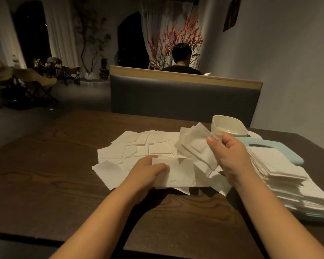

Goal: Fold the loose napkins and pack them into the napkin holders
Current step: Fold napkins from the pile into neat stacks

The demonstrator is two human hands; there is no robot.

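**Both hands on napkins over a dark worktop**

We see the left hand (pixel 150 171) low over the dark brown wood-grain worktop (pixel 54 165), its fingers curled onto the left edge of a folded white paper napkin (pixel 178 172), which it grips just above the spread of loose white paper napkins (pixel 137 148) lying flat across the middle of the worktop. The right hand (pixel 230 156) is raised a little higher and to the right, thumb and fingers pinching a fanned bunch of white folded napkins (pixel 195 146) that tilts up and to the left.

Just right of that hand, a tall slanting stack of white folded napkins (pixel 281 172) sits in or on a pale blue plastic napkin holder (pixel 281 148) with a slot in its top; we cannot tell which. Behind it stands a cream plastic tray-shaped napkin holder (pixel 228 128), open side up.

Beyond the worktop runs a grey upholstered booth bench with a light wooden top rail (pixel 183 96), and a person in a dark top (pixel 181 60) sits beyond it, back turned to us. We can read no brand, label or writing on anything.
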